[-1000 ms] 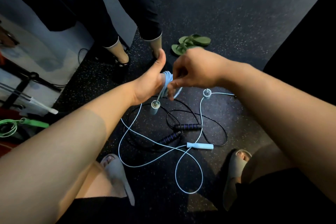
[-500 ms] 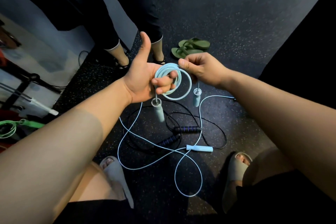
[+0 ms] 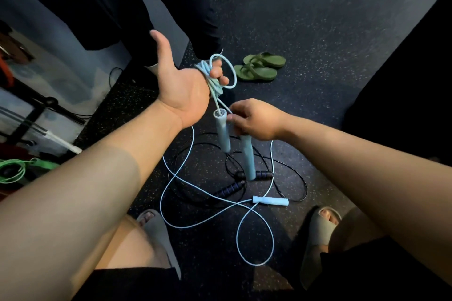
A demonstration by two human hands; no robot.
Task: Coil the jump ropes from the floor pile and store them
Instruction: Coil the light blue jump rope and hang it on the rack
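Note:
My left hand is raised palm up, fingers curled round a coil of light blue jump rope wound around it. One blue handle hangs from the coil. My right hand pinches the rope at the top of the second blue handle, just below the left hand. On the floor lie another light blue rope with its handle and a black rope with dark ribbed handles, tangled together.
Another person's legs stand just behind my hands. Green flip-flops lie on the dark speckled floor. My grey slippers flank the pile. A green rope and a metal stand are at the left.
My left hand rose and turned palm up with the coil. My right hand dropped from the loop's top to below the left hand, now pinching at the second handle.

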